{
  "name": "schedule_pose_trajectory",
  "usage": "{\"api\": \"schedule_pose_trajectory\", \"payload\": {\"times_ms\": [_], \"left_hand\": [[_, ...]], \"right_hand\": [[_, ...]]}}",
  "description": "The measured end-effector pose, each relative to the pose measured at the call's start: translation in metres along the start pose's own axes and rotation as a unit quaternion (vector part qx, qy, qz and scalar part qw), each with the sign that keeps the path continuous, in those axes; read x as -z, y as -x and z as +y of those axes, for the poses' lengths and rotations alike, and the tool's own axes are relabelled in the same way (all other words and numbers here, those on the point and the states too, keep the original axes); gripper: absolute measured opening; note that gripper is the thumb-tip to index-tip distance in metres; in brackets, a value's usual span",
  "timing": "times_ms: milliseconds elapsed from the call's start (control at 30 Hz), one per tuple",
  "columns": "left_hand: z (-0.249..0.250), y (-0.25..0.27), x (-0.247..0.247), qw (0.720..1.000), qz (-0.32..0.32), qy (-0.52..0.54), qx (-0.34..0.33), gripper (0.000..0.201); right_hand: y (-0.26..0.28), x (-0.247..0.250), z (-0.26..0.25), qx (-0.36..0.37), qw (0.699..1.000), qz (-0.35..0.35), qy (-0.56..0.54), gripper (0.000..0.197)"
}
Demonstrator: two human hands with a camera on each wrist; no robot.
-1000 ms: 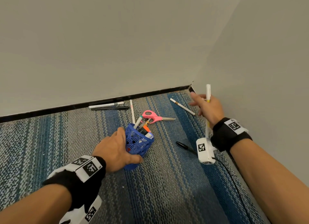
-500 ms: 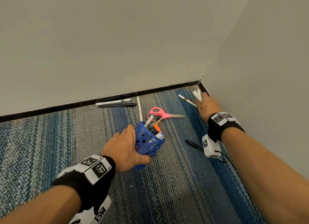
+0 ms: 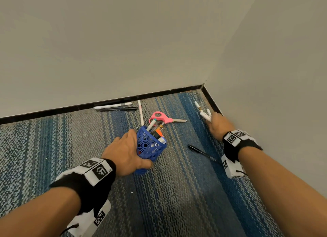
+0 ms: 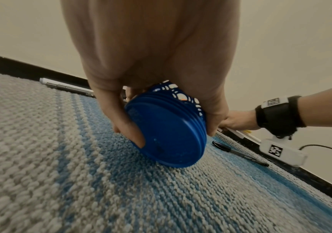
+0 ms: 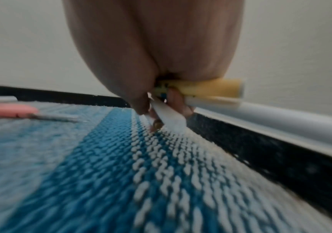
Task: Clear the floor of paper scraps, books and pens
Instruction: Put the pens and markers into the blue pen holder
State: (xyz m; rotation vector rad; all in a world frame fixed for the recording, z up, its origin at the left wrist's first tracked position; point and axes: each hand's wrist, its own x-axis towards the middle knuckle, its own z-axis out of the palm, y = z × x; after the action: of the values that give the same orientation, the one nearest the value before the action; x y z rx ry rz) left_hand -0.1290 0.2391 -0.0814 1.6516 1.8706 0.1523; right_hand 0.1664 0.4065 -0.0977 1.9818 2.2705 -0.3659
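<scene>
My left hand [image 3: 126, 152] grips a blue openwork pen holder [image 3: 150, 149], tilted on the carpet with several pens inside; its solid base [image 4: 165, 138] faces the left wrist camera. By the corner my right hand [image 3: 218, 124] is down on the carpet and holds white pens [image 3: 206, 115], one with a yellow band [image 5: 211, 87]. Its fingers [image 5: 178, 100] are curled round them, and another white pen [image 3: 197, 105] lies just beyond. A black pen [image 3: 201, 152] lies between the hands.
Pink-handled scissors [image 3: 166, 119] lie behind the holder. A white pen [image 3: 113, 105], a black pen [image 3: 116, 109] and a thin white pen [image 3: 141, 112] rest by the black skirting [image 3: 53, 111]. Walls meet in a corner at right.
My right hand dropped from holding one pen upright to the carpet by the corner, where it now has more white pens. The left hand kept its grip on the holder.
</scene>
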Motion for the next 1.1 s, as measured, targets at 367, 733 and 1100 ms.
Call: {"api": "schedule_pose_trajectory", "payload": {"times_ms": [367, 733, 1100], "left_hand": [[-0.011, 0.041, 0.002, 0.991, -0.004, 0.129, 0.015, 0.091], [-0.021, 0.101, 0.031, 0.999, -0.035, -0.027, -0.018, 0.07], [-0.043, 0.14, 0.043, 0.998, -0.049, -0.024, -0.03, 0.069]], "right_hand": [[0.114, -0.021, -0.008, 0.154, 0.983, -0.078, 0.058, 0.035], [0.191, 0.071, -0.143, 0.403, 0.887, -0.079, 0.212, 0.033], [0.202, 0.093, -0.22, 0.445, 0.855, -0.167, 0.209, 0.033]]}}
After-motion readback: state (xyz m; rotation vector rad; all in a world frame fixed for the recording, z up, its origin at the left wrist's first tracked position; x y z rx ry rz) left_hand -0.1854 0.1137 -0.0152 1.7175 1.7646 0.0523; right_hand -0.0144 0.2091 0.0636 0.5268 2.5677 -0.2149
